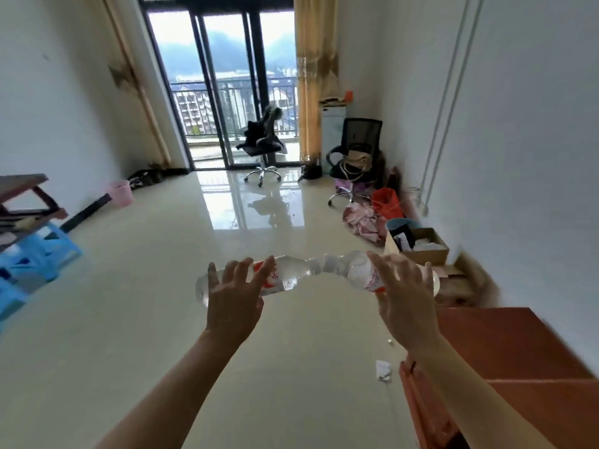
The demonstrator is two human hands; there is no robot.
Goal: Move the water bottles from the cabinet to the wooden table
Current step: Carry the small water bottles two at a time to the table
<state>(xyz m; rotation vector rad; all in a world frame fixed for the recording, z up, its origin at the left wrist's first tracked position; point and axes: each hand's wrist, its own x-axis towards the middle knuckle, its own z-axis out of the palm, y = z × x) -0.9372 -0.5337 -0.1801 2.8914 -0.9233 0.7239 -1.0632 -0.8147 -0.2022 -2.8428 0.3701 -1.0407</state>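
We hold two clear, glossy plastic bottles level, necks nearly meeting, up and left of the smooth reddish-brown cabinet [505, 351]. Our left hand [233, 296] wraps spread fingers round the red-labelled bottle [285, 273]. Our right hand [405, 296] grips the white-labelled bottle [353, 268] likewise. The hands hide each bottle's middle. Blur leaves the red lettering unreadable.

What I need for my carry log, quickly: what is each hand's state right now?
Left hand: grips the red-labelled water bottle, held sideways.
Right hand: grips the second water bottle, also sideways.
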